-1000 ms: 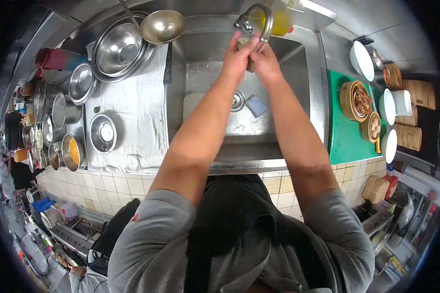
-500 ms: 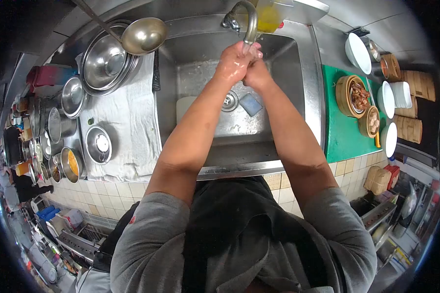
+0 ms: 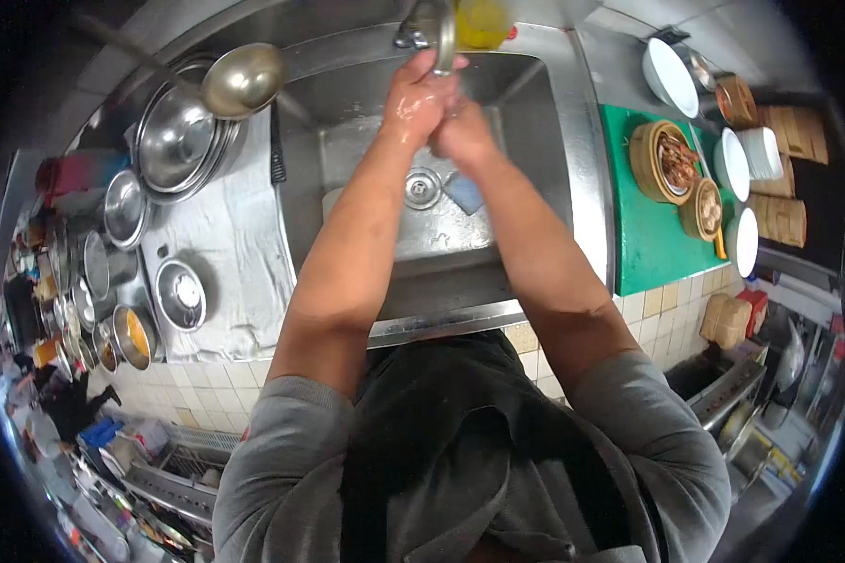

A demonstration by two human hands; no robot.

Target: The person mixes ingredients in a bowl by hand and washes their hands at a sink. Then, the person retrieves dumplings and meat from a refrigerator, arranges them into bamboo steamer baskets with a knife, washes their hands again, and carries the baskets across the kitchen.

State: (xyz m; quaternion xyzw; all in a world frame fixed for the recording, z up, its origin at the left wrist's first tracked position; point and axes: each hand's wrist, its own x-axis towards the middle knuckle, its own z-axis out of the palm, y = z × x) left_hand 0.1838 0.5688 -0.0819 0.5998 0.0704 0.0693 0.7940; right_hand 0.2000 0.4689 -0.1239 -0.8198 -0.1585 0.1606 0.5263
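Observation:
My left hand [image 3: 415, 105], wet and shiny, is under the curved tap [image 3: 444, 39] with its fingers stretched out. Pressed against its palm side is my right hand [image 3: 464, 133], smeared by motion, its fingers mostly hidden. No object shows between the two hands. Both are over a stainless steel sink [image 3: 516, 225]. Below them lies the round drain strainer [image 3: 422, 189], with a blue-grey sponge [image 3: 462, 193] beside it, partly covered by my right forearm.
Left of the sink, a white cloth [image 3: 239, 244] bears a small metal bowl [image 3: 180, 295] and stacked metal bowls [image 3: 174, 136] under a large ladle [image 3: 244, 82]. On the right, a green cutting board [image 3: 652, 253] holds bamboo steamers [image 3: 650, 164] with food, beside white bowls [image 3: 671, 80].
The whole view has shifted slightly, so the sink and counters sit further left and higher. My hands have moved against each other under the tap, and the right one is now blurred.

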